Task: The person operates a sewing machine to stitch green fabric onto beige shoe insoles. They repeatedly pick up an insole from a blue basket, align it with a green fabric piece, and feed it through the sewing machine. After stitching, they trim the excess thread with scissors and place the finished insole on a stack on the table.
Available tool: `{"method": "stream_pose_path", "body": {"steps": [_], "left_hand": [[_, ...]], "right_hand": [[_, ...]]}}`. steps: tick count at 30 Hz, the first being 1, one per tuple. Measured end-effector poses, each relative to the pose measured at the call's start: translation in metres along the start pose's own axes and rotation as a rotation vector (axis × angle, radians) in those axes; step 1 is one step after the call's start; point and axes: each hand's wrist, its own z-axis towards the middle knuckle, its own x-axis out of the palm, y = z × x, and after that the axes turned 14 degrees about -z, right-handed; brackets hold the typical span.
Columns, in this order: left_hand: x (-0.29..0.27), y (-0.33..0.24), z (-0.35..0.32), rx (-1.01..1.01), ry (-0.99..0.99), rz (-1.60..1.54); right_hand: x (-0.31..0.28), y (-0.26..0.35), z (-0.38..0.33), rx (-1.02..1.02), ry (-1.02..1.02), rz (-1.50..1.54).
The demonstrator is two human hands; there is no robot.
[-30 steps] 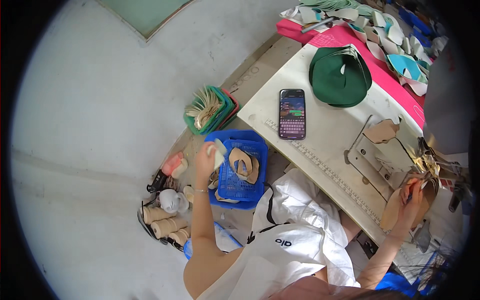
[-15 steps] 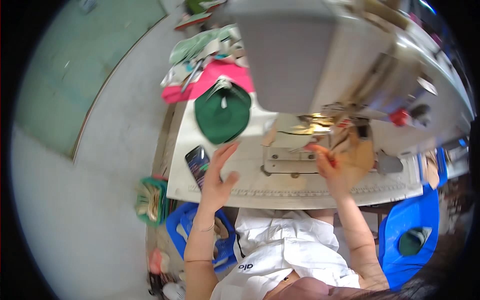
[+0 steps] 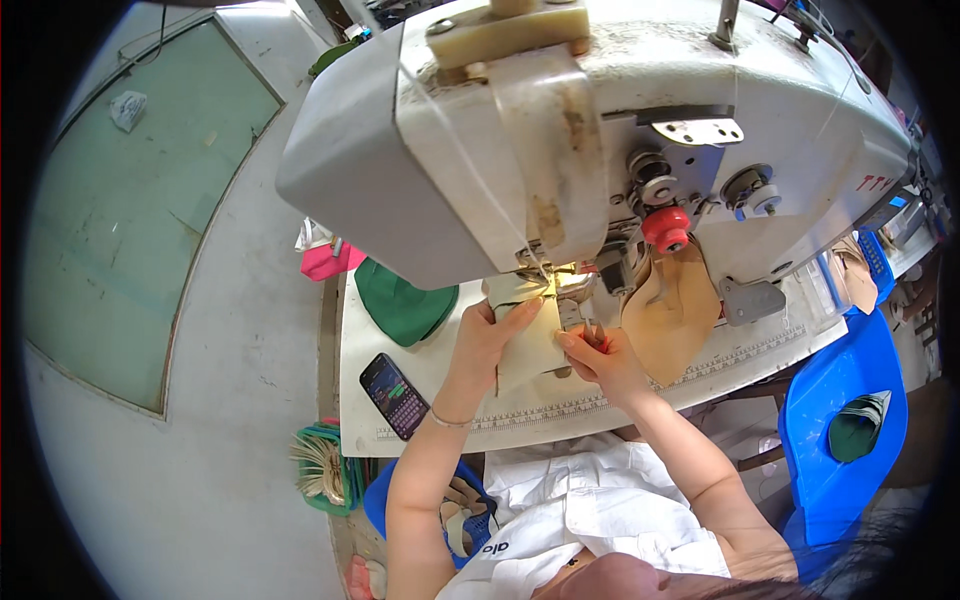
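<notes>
A piece of pale cream material lies under the lit needle area of a white sewing machine. My left hand is closed on the left edge of this piece, thumb on top near the presser foot. My right hand pinches its right edge between thumb and finger. A small dark metallic item shows by the right fingers; I cannot make out what it is. The stitching point itself is partly hidden by the machine head and my thumb.
A stack of green pieces and a phone lie on the table to the left. Tan pieces rest right of the needle. A blue chair-like plastic tray holds a green piece. Bundled pieces fill a green basket.
My left hand has moved from beside the phone onto the pale piece. My right hand has shifted slightly left and lower to its edge. The piece now extends nearer to me; the view has tilted.
</notes>
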Motion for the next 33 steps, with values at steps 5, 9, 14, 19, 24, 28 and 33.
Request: {"method": "stream_pose_path", "body": {"steps": [5,9,14,19,24,28,33], "left_hand": [[0.016,0.006,-0.009,-0.003,-0.071,-0.169],[0.011,0.012,0.001,0.005,-0.077,-0.205],[0.008,0.006,-0.005,0.044,-0.089,-0.122],[0.001,0.007,-0.003,0.036,-0.068,0.070],[-0.003,0.006,-0.004,0.032,-0.023,0.048],[-0.007,0.010,-0.017,0.022,0.006,0.204],[0.004,0.004,-0.015,0.023,-0.040,0.103]], "right_hand": [[0.003,0.027,-0.008,-0.031,-0.129,-0.221],[-0.001,0.030,0.000,-0.083,-0.162,-0.295],[-0.005,0.024,0.009,-0.188,-0.175,-0.330],[-0.004,0.014,0.005,-0.102,-0.136,-0.188],[-0.006,-0.013,0.002,-0.003,-0.041,-0.105],[0.003,-0.014,-0.004,-0.129,-0.097,-0.196],[0.013,-0.014,0.000,-0.183,-0.194,-0.110]]}}
